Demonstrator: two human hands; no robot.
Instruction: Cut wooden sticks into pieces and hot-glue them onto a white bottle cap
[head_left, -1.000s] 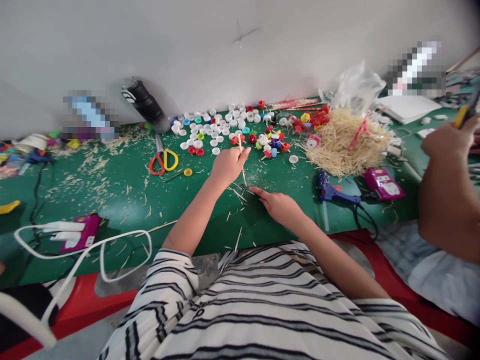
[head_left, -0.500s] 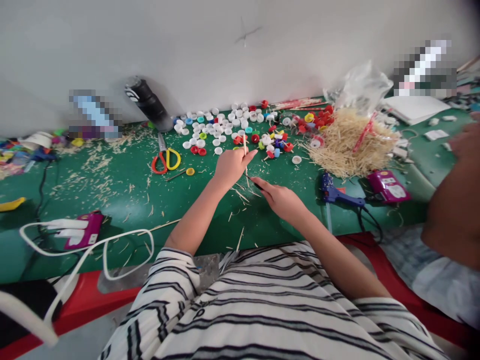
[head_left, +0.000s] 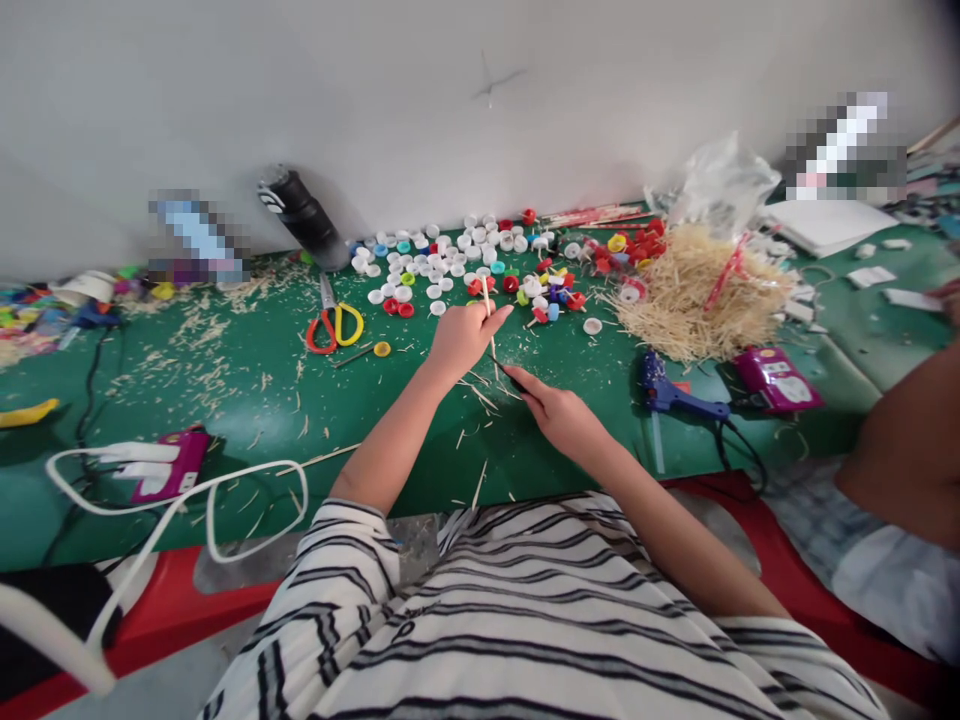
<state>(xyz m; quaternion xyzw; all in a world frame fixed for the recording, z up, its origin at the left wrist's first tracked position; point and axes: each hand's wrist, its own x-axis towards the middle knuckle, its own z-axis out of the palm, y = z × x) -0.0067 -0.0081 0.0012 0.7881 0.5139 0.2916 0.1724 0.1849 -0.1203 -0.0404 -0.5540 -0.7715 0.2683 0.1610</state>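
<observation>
My left hand (head_left: 461, 338) is closed around a thin wooden stick (head_left: 486, 290), whose pale upper end sticks out above the thumb and whose lower end points down at the table. Just below and to the right, my right hand (head_left: 561, 408) grips a small dark-handled knife (head_left: 514, 379). Its blade meets the lower part of the stick, though the exact contact is too small to make out. Thin wood shavings (head_left: 480, 392) lie on the green table (head_left: 420, 440) under both hands.
Scissors (head_left: 335, 325) and a black bottle (head_left: 304, 215) stand left of many bottle caps (head_left: 442, 262). Right are a heap of sticks (head_left: 697, 300), a blue glue gun (head_left: 679, 390) and a purple power strip (head_left: 778, 380). A white cable (head_left: 180, 495) loops at left; a co-worker's arm (head_left: 907, 440) shows at right.
My right hand and the knife have shifted slightly down along the stick, while my left hand stays nearly in place. At the far right, the co-worker's hand has moved outward by a white piece.
</observation>
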